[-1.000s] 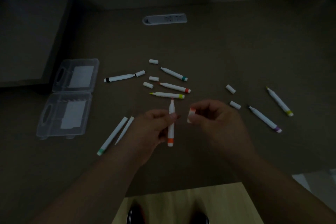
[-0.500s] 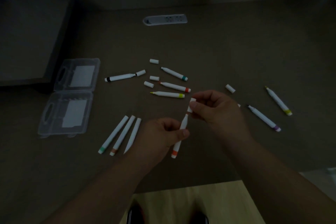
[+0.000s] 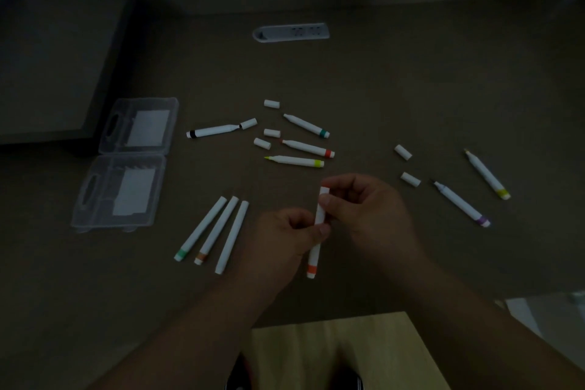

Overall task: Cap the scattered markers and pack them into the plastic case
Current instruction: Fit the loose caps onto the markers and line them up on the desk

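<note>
Nothing packed yet: plastic case (image 3: 126,165) lies open at far left, no markers inside that I see. Three capped markers (image 3: 218,233) lined beside it; six uncapped ones scattered beyond. My left hand (image 3: 285,239) grips orange marker (image 3: 315,255) barrel, right hand (image 3: 367,209) pinches cap (image 3: 322,204) onto tip

An office: desk (image 3: 411,79) with a built-in power socket strip (image 3: 291,32)
</note>
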`<state>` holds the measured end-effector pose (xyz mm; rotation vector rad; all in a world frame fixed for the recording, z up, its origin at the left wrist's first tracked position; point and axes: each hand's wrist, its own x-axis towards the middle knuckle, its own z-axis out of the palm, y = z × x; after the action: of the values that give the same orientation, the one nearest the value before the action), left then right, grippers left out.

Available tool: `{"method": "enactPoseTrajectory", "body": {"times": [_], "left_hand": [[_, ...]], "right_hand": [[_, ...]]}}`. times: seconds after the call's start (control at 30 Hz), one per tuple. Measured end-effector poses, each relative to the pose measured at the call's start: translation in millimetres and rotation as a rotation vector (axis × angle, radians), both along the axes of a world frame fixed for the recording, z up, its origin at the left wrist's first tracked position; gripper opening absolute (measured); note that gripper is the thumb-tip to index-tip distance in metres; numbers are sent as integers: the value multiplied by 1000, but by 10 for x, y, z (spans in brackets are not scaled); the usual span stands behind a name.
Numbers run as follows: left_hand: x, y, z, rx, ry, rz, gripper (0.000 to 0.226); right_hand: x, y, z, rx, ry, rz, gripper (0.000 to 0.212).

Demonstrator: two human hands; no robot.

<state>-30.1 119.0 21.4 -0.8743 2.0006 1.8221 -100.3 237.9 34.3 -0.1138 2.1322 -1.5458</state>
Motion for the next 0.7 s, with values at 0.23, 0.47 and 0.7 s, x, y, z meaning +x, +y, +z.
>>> {"method": "enactPoseTrajectory", "body": {"times": [0.23,0.47,0.7], "left_hand": [[73,4,-32,-25,-38,9,10],[210,-28,-42,-73,-13,59,17],[425,-214,-94,-126,-30,64,16]], "right_hand": [[45,-29,-54,10,-9,13,22],[35,-42,-68,7,-10,24,20],[11,-109,-113,19,-76,31,17]]}}
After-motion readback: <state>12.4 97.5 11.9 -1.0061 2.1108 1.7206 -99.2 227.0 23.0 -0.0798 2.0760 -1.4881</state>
